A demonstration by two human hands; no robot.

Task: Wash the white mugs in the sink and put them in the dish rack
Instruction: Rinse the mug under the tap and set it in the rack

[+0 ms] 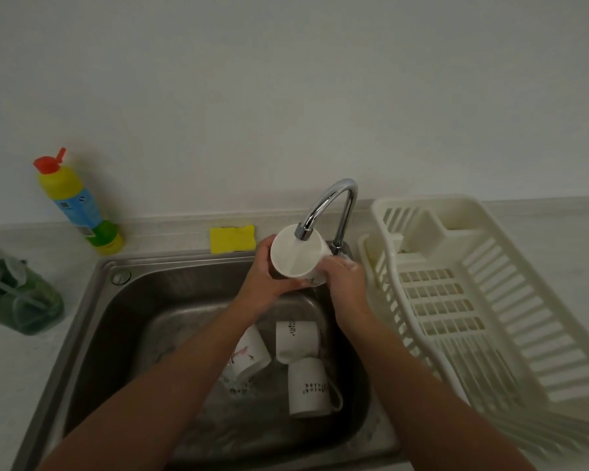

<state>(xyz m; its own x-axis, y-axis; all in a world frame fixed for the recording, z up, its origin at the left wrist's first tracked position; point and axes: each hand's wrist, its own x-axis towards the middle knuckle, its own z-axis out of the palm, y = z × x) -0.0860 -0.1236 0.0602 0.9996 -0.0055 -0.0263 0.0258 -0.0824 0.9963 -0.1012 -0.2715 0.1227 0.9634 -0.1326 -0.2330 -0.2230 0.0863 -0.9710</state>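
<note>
Hands (262, 280) (346, 283) x2 hold 1 mug (295, 256); sink (92, 311): 3 mugs (250, 348) (296, 339) (308, 385); rack (510, 300) x1

Single head-worn wide-angle view, looking forward and down from close above the sink (92, 321), wall far, worktop (21, 368) left and right

We are seeing the raised mug (296, 254) showing white inside and out, with small dark marks. In the dull grey steel sink (92, 300) we are noting three more white mugs: the left mug (249, 351) bearing pink print, the middle mug (296, 338) and the near mug (308, 389) bearing dark lettering. The bottle (79, 202) is wearing a red cap, yellow body, blue label and green base. The sponge (232, 239) is glowing yellow, the dish rack (425, 229) cream, the tap (323, 202) chrome.
</note>
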